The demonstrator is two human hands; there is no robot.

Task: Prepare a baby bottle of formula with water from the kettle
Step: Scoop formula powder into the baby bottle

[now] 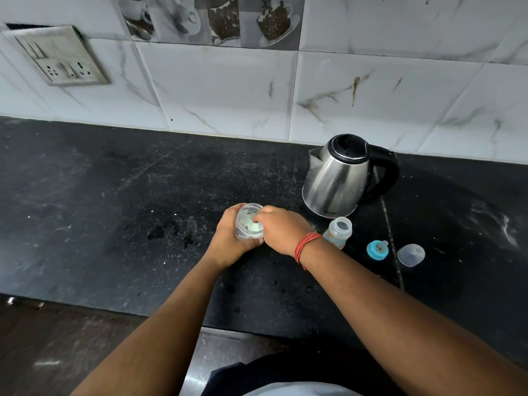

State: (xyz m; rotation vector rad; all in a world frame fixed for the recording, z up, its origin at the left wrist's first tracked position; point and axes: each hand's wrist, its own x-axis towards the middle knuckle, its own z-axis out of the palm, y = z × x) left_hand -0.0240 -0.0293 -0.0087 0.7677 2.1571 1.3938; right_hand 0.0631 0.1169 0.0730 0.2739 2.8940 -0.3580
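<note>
Plainly, the left hand (228, 241) is wrapped around a small clear jar (248, 222), presumably of formula, while the right hand (281, 227) reaches its fingers into the mouth, pinched on something I cannot make out. The risk I judge likeliest is powder spilling onto the dark surface (114, 195) if the jar tips under the digging hand, or on the way across to the narrow-necked baby bottle (338, 231). That bottle stands open just right of the right wrist, in front of the kettle (337, 178), its teal teat ring (376, 249) and clear cap (411, 254) lying further right.
</note>
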